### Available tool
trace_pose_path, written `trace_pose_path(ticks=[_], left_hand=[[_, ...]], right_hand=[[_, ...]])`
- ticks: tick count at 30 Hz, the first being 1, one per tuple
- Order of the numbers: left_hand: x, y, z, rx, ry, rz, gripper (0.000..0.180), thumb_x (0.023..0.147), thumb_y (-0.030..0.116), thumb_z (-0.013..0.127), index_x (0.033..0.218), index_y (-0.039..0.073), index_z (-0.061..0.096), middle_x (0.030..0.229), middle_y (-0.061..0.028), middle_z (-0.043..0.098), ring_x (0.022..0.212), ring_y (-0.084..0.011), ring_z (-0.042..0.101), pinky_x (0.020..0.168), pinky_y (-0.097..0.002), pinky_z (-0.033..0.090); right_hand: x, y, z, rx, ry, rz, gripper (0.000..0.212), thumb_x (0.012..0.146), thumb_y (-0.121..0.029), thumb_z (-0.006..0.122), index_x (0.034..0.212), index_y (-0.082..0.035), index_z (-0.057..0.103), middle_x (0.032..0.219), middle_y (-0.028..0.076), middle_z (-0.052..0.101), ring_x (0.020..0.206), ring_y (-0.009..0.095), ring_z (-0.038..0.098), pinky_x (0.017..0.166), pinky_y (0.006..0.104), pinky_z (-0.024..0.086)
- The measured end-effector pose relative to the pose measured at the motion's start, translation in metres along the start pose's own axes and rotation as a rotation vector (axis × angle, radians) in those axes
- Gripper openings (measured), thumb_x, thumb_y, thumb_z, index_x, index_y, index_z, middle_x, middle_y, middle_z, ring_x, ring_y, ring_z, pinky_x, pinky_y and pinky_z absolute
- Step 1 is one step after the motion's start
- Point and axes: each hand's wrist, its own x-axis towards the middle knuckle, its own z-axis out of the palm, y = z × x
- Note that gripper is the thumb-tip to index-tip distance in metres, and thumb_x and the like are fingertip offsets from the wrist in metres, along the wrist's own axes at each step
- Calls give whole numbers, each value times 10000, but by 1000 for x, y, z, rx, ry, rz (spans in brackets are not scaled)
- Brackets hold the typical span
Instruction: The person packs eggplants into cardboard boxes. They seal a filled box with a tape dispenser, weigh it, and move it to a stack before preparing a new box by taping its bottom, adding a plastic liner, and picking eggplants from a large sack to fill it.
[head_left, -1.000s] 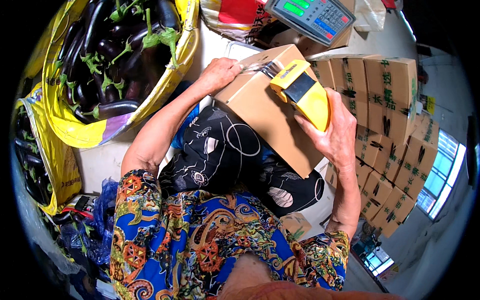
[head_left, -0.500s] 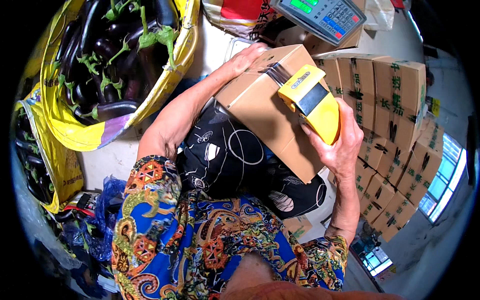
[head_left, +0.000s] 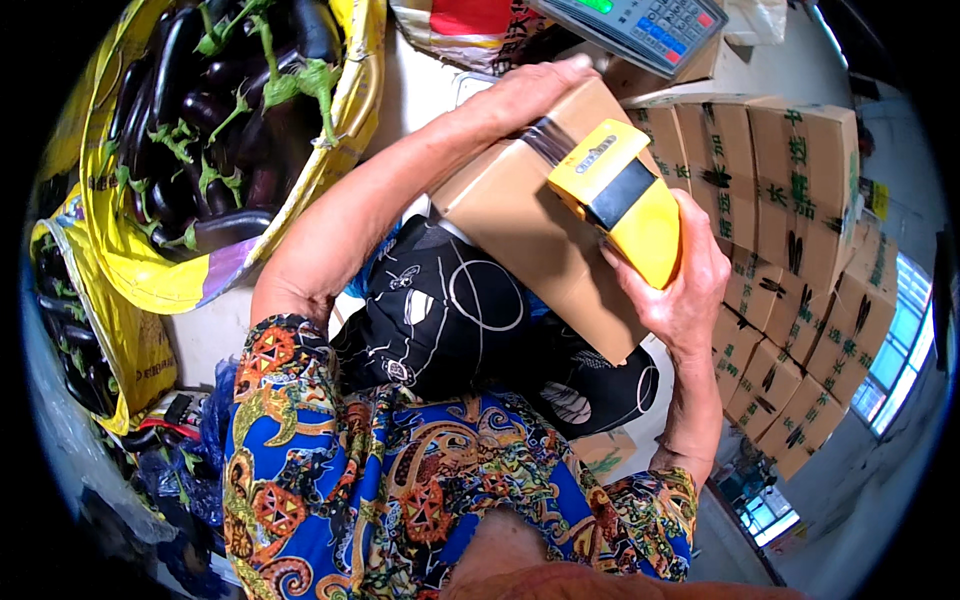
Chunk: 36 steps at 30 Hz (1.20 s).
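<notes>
Two hands steady a plain brown cardboard box (head_left: 545, 225) on the lap: right hand (head_left: 675, 290) clasping a yellow tape dispenser (head_left: 620, 195), left hand (head_left: 530, 90) pressed on its far edge. Stacked printed cartons (head_left: 790, 240) line the right; the left fingertips seem hidden.

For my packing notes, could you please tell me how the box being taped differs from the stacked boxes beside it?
The box on the lap is plain brown, while the stacked boxes carry green print. It lies tilted across the knees; they sit in ordered rows. The left hand steadies its far end and the right hand runs a yellow tape dispenser along it; nothing touches the stack. Both are brown cardboard.
</notes>
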Motion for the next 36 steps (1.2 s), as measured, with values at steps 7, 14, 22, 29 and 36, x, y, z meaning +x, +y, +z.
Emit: trace_pose_path(ticks=[7,14,22,29,36], left_hand=[[-12,42,10,970,-11,467,541,976,397,447,1383,41,429,1318,-208,519,1220,-353,513,1045,-386,390],[-15,58,19,1365,155,302,378,996,386,417,1285,162,510,929,-235,667,834,-431,653,741,-522,509],[-6,27,-40,1501,142,290,363,995,379,427,1289,201,543,1154,-117,653,856,-395,668,756,-475,529],[-2,36,-49,1469,158,181,417,989,420,438,1333,197,514,1118,-168,661,887,-405,663,753,-472,515],[-1,33,-64,1427,179,404,411,995,462,419,1300,218,546,864,-225,679,747,-394,677,654,-486,520]], right_hand=[[-3,6,0,-19,60,-39,644,662,-240,849,1186,-21,545,1024,200,658,896,360,675,771,408,553],[-28,24,-11,-54,0,-54,567,725,-269,778,1187,-42,541,921,188,637,789,374,660,655,431,555],[-143,94,-9,-31,-30,174,537,766,-284,763,1204,-95,516,994,143,644,873,350,663,752,417,555],[-180,111,13,12,22,287,648,670,-167,839,1227,-116,510,1053,132,651,934,328,665,795,395,555],[-184,130,52,130,94,137,653,689,-172,823,1218,-17,473,1080,195,632,969,354,660,838,408,563]])
